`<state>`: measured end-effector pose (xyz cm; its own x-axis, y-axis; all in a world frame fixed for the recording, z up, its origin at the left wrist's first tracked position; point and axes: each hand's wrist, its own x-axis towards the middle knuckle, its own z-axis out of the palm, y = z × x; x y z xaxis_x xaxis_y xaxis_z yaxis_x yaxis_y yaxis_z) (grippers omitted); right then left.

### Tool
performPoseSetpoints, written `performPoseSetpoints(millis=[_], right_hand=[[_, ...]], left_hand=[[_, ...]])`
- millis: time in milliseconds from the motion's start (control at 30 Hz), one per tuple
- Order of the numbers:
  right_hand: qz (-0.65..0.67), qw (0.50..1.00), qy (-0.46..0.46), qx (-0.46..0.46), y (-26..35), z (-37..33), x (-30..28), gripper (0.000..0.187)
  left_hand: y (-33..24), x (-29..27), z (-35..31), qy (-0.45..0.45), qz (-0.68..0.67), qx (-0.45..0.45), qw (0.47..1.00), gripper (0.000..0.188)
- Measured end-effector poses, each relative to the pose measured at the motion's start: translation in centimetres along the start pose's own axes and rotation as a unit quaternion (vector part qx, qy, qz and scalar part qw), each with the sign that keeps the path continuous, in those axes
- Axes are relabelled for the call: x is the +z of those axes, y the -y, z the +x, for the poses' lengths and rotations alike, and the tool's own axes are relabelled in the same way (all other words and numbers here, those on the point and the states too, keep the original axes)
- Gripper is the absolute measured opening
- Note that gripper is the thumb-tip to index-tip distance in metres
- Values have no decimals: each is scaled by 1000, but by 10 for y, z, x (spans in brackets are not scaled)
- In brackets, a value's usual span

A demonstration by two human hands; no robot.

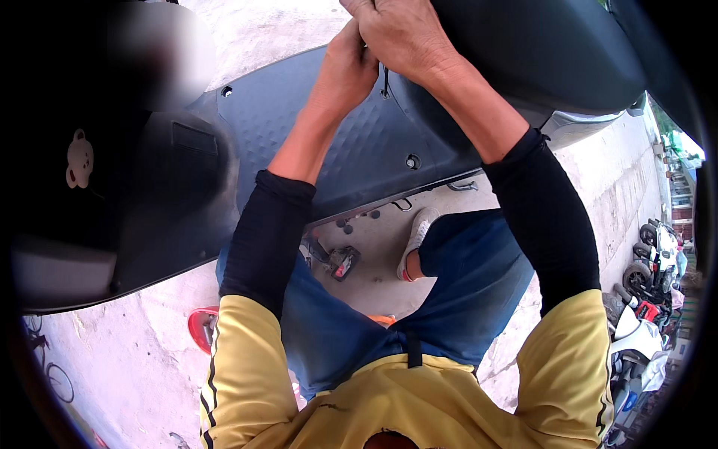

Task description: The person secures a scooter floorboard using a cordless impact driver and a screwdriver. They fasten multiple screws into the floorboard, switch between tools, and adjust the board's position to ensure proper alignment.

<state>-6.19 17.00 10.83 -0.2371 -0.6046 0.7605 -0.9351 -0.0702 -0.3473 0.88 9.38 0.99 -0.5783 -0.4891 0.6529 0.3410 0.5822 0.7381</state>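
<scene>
A scooter's dark grey footboard (299, 112) spans the upper middle, with a dimpled surface and round screw recesses. Over its far edge my left hand (351, 67) and my right hand (407, 37) meet, fingers closed together. From beneath them a thin dark tool shaft (386, 78), like a screwdriver's, reaches down to a recess in the footboard. Its handle is hidden by the hands, and the top of my right hand is cut off by the frame. Another screw recess (412, 161) shows nearer me, and a third recess (226, 91) lies at the left.
The scooter's black seat (546, 49) rises at the upper right, its dark front panel (164, 172) at the left. On the ground between my legs are a black-and-red item (343, 263) and small dark parts. A red bowl (202, 329) stands left; parked motorbikes (647, 299) line the right.
</scene>
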Motion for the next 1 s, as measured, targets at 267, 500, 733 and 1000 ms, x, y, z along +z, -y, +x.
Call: performPoseSetpoints(millis=[267,500,733,1000], right_hand=[[149,975,71,147,4,23,2,35],[-29,999,-28,-8,7,-6,1,23],[51,990,80,105,5,0,-7,37],[-149,983,-59,-94,4,-35,-9,35]], left_hand=[[0,8,3,-70,-6,-13,997,33],[-4,19,8,-50,96,60,992,38],[-29,-16,8,134,-45,-81,987,32],[-38,4,7,-4,65,-78,995,27]])
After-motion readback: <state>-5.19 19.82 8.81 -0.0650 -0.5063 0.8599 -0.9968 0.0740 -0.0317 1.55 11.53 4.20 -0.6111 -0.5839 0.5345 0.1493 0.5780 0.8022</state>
